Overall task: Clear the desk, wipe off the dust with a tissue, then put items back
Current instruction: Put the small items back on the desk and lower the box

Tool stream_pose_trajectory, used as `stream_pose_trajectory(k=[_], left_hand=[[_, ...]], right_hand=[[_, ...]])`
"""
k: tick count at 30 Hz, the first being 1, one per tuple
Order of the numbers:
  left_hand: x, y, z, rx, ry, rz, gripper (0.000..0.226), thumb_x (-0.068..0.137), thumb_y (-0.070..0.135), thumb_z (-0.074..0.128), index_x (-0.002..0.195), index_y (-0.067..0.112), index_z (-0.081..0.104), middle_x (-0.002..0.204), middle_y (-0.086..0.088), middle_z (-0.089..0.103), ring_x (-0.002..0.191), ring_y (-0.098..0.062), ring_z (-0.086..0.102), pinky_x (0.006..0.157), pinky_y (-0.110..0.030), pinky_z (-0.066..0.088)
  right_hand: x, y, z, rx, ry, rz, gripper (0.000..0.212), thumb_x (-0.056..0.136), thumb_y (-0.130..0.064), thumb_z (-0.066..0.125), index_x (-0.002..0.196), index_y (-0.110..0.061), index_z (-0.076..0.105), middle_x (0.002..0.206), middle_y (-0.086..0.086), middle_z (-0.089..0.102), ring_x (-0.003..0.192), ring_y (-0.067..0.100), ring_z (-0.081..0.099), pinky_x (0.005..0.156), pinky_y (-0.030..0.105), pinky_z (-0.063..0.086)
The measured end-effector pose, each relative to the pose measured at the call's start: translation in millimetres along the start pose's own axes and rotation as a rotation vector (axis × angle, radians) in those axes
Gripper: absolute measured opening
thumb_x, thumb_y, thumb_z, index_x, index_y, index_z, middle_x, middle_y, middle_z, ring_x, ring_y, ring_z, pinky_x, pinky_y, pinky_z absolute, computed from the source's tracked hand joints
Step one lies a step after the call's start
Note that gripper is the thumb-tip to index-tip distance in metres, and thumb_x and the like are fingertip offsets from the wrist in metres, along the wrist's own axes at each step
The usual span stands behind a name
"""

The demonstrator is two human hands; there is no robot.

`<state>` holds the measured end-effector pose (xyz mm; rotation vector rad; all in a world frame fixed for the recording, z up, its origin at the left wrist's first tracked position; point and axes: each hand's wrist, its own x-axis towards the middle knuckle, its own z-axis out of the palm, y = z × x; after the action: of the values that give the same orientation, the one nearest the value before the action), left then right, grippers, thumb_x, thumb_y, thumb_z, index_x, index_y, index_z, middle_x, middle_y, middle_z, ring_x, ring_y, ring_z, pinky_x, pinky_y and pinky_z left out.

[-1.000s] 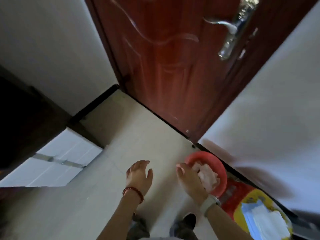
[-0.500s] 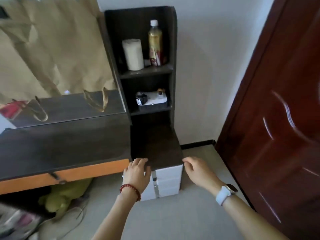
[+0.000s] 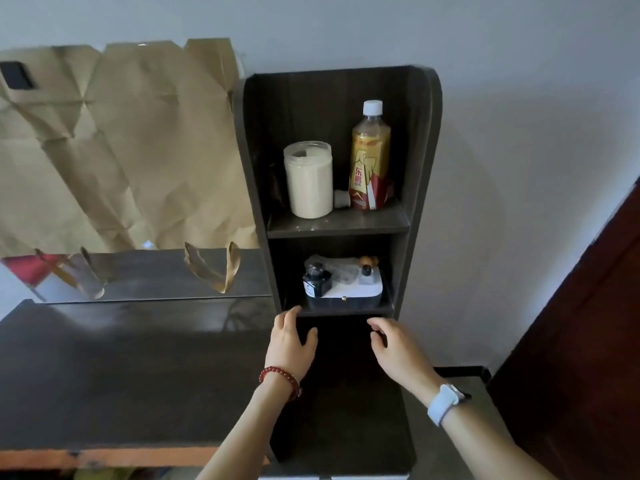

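Both hands, left hand (image 3: 290, 344) and right hand (image 3: 394, 348), are empty with relaxed fingers before the lower shelf (image 3: 341, 310), where the box (image 3: 346, 295) carries small bottles (blurred); no tissue shows.

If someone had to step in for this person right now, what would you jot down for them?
Hands: left hand and right hand are both empty, fingers loose, reaching toward the lower shelf.
Things: a white tray holding an ink bottle and small items sits on the lower shelf. A jar and a drink bottle stand side by side on the upper shelf. The desk top looks bare.
Done: the desk top seems cleared; whether it was wiped cannot be told.
Left: probably bring the tray and the other items down and set them back on the desk.
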<state>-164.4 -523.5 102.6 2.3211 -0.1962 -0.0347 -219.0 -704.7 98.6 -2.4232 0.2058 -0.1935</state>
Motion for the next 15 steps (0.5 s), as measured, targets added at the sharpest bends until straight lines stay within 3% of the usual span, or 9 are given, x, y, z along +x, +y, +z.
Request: stream_pose_trajectory(k=[5,10,15], left_hand=[[63,6,23,-0.066,0.005,-0.075,0.066,0.084,0.022,0.06,0.139,0.008,0.026,0.144,-0.012,0.03,0.133,-0.024,0.032,0.108,-0.028,0.027],[105,2,41,-0.058,-0.005,-0.118,0.077,0.08,0.026,0.066,0.14,0.007,0.022,0.145,-0.013,0.028,0.134,-0.027,0.028,0.109,-0.032,0.026],[131,1,54,0.048,0.01,-0.181,0.083,0.077,0.034,0.067,0.141,0.012,0.02,0.143,-0.011,0.031,0.131,-0.03,0.028,0.106,-0.043,0.028]], right_hand=[[78,10,14,-0.086,0.086,-0.013,0.041,0.09,-0.018,0.05,0.13,-0.011,0.042,0.128,0.008,0.05,0.119,0.024,0.047,0.09,0.034,0.046],[127,17,24,-0.119,0.132,0.104,0.061,0.085,-0.016,0.059,0.137,-0.011,0.029,0.131,0.013,0.037,0.12,0.031,0.043,0.085,0.04,0.048],[141,25,33,-0.147,0.13,0.096,0.057,0.081,-0.012,0.062,0.132,-0.009,0.037,0.129,0.016,0.037,0.119,0.034,0.044,0.081,0.043,0.049]])
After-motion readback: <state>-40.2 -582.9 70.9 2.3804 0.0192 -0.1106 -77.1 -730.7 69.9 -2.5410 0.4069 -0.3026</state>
